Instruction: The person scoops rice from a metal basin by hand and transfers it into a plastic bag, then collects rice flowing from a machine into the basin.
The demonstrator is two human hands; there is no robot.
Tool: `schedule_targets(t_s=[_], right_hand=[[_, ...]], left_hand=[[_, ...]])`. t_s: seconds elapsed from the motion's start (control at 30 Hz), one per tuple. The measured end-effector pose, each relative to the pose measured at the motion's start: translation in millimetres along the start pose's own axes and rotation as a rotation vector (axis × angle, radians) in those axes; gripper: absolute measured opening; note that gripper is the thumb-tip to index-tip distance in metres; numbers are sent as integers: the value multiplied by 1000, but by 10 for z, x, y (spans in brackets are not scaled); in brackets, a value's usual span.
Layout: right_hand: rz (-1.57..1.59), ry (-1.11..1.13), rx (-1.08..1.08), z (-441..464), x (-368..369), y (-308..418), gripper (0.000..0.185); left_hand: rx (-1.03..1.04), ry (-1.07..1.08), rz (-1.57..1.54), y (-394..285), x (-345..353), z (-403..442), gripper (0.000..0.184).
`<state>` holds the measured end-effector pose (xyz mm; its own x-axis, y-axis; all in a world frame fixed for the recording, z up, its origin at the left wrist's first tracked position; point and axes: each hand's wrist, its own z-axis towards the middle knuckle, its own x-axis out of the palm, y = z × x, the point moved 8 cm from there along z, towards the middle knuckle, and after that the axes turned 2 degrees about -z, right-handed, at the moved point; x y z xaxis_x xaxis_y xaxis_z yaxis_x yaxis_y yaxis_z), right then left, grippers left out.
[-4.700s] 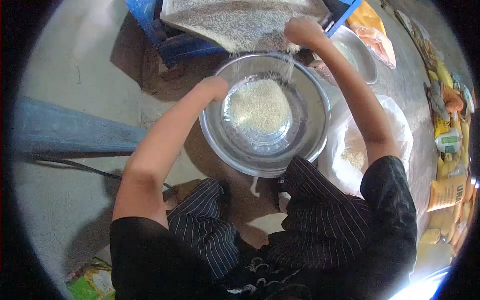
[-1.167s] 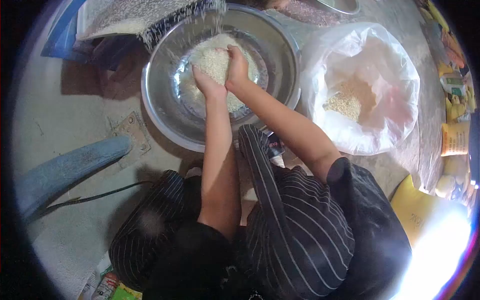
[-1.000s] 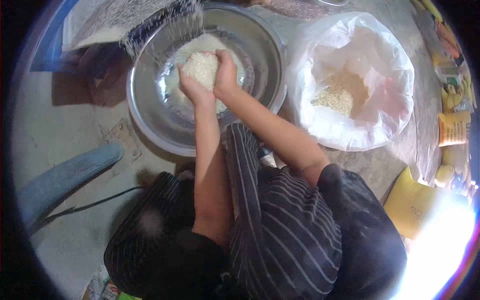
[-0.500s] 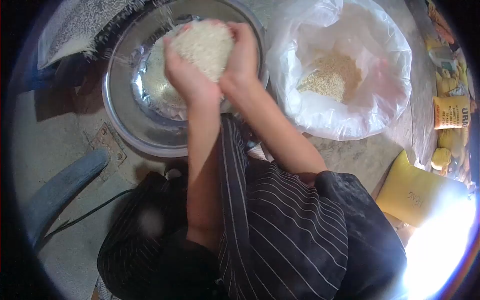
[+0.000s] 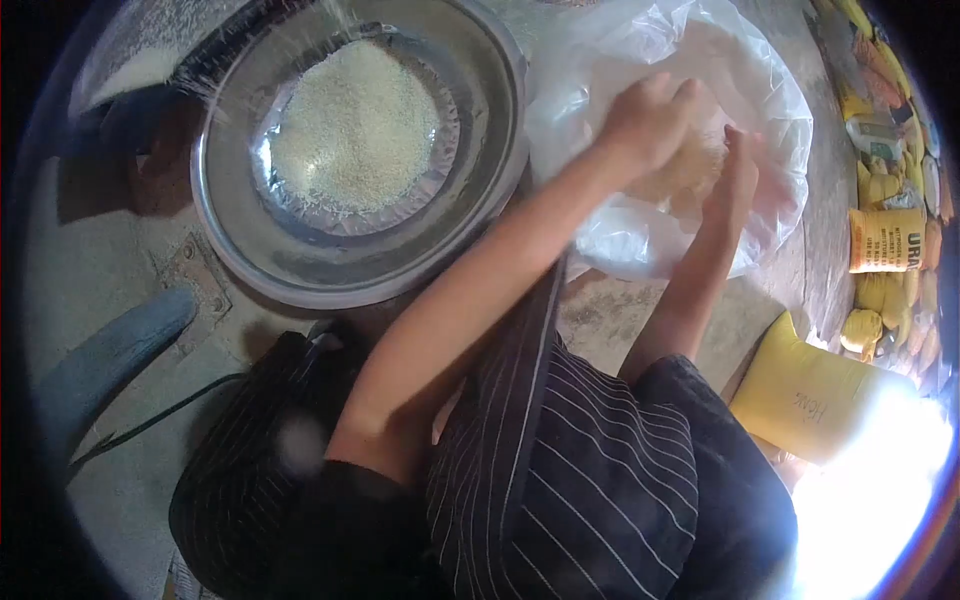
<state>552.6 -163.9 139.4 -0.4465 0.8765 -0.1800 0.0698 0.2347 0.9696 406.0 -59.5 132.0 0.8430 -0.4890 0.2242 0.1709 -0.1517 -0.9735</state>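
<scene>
My left hand (image 5: 648, 125) is over the clear plastic bag (image 5: 620, 235), its fingers apart and pointing into the bag's mouth. Facing it across a gap, my right hand (image 5: 737, 175) is also open, inside the bag's right side. Between and below them lies blurred tan grain (image 5: 685, 175), partly hidden by the left hand. I see no heap of grain in either palm. To the left stands a round metal basin (image 5: 300, 268) with a mound of pale rice grains (image 5: 355, 130) at its middle.
Loose grains fall from a tray edge (image 5: 145, 75) at the upper left into the basin. A blue-grey metal leg (image 5: 120, 350) and a dark cable (image 5: 160, 430) are at the left. A yellow sack (image 5: 810, 395) lies at the lower right, with more sacks (image 5: 885, 240) along the right edge.
My cupped hands, earlier full of rice above the basin, have moved right to the bag and parted. The rice is gone from them, and the basin's mound is uncovered.
</scene>
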Motion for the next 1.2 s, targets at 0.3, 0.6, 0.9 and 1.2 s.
schedule_targets(t_s=[0.3,0.6,0.9,1.2], right_hand=[[69,488,-571,-1496,1682,570,21],[-909,576,-822,-1810,3688,-1218,73],[-237,762,-196,-1773,3671,-1355,41],[831,704,589,-1897,3796,-1403,31]], left_hand=[[9,-606,-20,58,-2849,-542,34],[-433,-890,1179,897,-3778,-993,59],[-115,-954,393,890,-3301,-778,49],[151,-892,-857,996,-3406,-466,52]])
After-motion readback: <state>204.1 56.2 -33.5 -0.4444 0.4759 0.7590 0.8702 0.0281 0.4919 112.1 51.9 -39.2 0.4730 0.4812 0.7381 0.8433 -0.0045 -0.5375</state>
